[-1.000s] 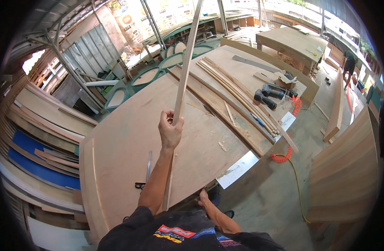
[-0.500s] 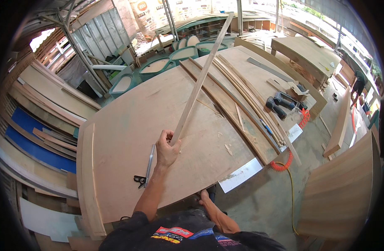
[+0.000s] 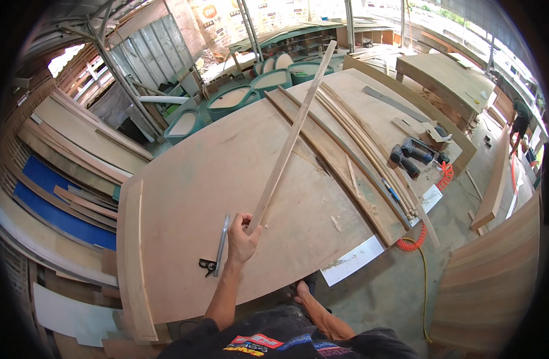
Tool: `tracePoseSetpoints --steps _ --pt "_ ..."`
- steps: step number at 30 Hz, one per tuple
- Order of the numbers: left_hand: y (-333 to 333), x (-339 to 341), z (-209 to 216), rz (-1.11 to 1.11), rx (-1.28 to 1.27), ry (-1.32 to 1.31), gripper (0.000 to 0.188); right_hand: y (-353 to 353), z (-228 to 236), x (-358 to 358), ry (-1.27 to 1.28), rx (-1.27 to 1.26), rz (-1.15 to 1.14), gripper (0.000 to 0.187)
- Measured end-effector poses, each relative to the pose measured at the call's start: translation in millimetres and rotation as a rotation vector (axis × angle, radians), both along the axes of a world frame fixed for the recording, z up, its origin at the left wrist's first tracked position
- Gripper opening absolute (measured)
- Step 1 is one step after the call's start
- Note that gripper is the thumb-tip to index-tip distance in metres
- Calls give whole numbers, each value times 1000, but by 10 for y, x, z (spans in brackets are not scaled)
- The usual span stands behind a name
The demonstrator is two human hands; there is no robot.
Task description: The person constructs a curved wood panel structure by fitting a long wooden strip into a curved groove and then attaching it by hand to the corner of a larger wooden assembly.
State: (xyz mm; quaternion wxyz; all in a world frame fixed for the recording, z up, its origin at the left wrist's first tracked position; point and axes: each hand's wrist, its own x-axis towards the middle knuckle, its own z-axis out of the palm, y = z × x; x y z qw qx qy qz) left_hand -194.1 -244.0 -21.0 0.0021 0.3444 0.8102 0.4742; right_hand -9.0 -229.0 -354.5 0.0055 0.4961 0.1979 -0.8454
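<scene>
My left hand (image 3: 243, 242) is closed round the near end of a long, thin wooden strip (image 3: 293, 133). The strip slants up and away to the right over a plywood-topped table (image 3: 179, 203). Left of this hand, a combination square (image 3: 221, 245) with a black head lies on the plywood. My right hand (image 3: 300, 291) is low at the table's near edge, its fingers curled and partly hidden beside something dark. What it grips cannot be made out.
Across the table lie brown boards (image 3: 328, 167), a bundle of thin strips (image 3: 361, 140) and black power tools (image 3: 409, 157) with an orange coiled hose (image 3: 445, 175). Sheets stand stacked at left (image 3: 77, 137). Green-sided frames (image 3: 229, 102) sit behind. Another person (image 3: 519, 119) bends at far right.
The strip's far end has dipped lower, and my left hand sits slightly lower over the table. The whole view has shifted a little right and down. My right hand stays by the near edge.
</scene>
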Motion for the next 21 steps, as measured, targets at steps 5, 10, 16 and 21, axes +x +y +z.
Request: tracePoseSetpoints --steps 5,10,16,21 --pt "573 286 105 -168 125 -164 25 312 -860 44 100 119 -26 57" --pt "665 478 27 -231 152 -345 25 224 -419 76 173 69 84 60" --pt "858 847 157 -382 196 -411 25 -10 -112 11 182 60 18 64" --pt "1337 1358 360 -566 181 -416 28 470 -705 -10 448 91 -141 65"
